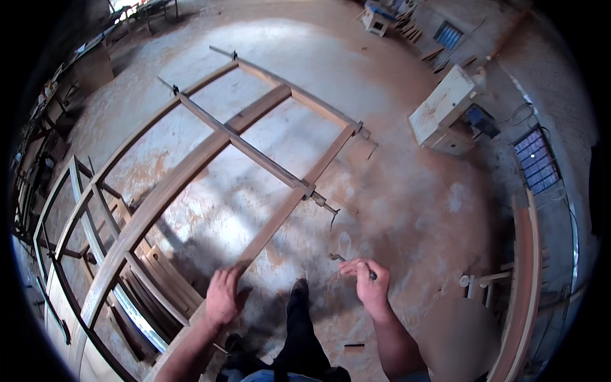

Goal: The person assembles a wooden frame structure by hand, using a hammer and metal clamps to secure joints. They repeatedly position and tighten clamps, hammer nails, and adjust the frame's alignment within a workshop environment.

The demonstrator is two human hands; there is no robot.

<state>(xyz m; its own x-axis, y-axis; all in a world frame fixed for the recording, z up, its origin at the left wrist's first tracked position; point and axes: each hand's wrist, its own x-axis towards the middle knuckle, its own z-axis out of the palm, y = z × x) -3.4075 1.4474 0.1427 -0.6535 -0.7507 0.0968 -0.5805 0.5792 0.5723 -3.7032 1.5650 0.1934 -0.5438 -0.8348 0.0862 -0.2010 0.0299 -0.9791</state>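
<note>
A large wooden frame (270, 224) with several long rails and crosspieces stretches from the lower left to the far middle. My left hand (223, 298) grips its near right rail, fingers curled over the wood. Two long bar clamps span the frame: the nearer clamp (266, 164) ends in a screw and handle at the right rail, and the farther clamp (318, 104) lies along the far end. To the right of the rail, my right hand (372, 286) is closed around a small dark tool (335, 257). Its tip pokes out past the fingers; its kind cannot be made out.
Loose boards (168, 277) lie under the frame at lower left. A pale box-shaped machine (445, 105) stands on the floor at right. Long planks (525, 280) rise along the right edge. A dark strip (354, 346) lies by my feet. Workbenches (54, 105) line the far left.
</note>
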